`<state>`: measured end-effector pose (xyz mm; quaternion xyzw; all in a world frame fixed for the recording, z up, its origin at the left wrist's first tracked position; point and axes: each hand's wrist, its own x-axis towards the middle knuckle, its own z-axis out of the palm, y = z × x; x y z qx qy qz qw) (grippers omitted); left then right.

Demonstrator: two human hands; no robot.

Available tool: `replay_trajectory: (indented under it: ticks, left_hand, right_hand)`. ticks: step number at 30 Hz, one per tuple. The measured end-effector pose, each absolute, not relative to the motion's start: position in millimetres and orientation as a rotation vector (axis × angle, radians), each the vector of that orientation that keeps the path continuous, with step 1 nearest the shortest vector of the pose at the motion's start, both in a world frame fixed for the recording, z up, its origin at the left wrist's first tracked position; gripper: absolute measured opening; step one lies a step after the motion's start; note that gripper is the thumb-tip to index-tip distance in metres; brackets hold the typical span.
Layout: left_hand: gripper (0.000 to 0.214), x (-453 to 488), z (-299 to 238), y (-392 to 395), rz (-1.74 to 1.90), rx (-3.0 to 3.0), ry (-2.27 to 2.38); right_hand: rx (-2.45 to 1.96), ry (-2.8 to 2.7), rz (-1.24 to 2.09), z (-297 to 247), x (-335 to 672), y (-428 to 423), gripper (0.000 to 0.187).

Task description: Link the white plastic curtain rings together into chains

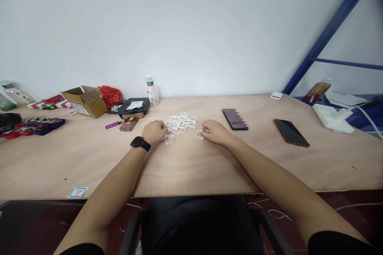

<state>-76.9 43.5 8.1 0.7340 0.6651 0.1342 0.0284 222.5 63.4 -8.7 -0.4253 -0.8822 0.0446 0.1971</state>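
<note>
Rings (180, 124) lie tangled, so pulling one could drag neighbours along, their tabs snagging. Right hand (216, 131) seems to pinch a separate ring (196, 135); left hand (153, 131) is at the pile's left edge, its grip unclear.

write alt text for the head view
A person's left hand is at the edge of a pile of white rings on a table, while the right hand touches one separate ring. Two phones lie to the right, an open cardboard box to the left.
</note>
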Motion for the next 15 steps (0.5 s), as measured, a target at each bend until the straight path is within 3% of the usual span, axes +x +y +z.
replay_trajectory:
  ticks: [3,10,15]
  left_hand:
    - [0.019,-74.2,7.3,43.0,0.463,2.349,1.8]
    - [0.017,-61.4,-7.1,40.0,0.448,2.512,1.566]
    - [0.015,-51.7,-3.7,35.5,0.736,2.433,1.563]
  right_hand:
    - [-1.04,-2.485,0.236,-10.9,220.7,62.9,0.026]
    - [-1.09,-2.581,0.213,-7.8,219.7,64.0,0.02]
    - [-1.033,-2.405,0.152,-0.6,212.5,49.8,0.026]
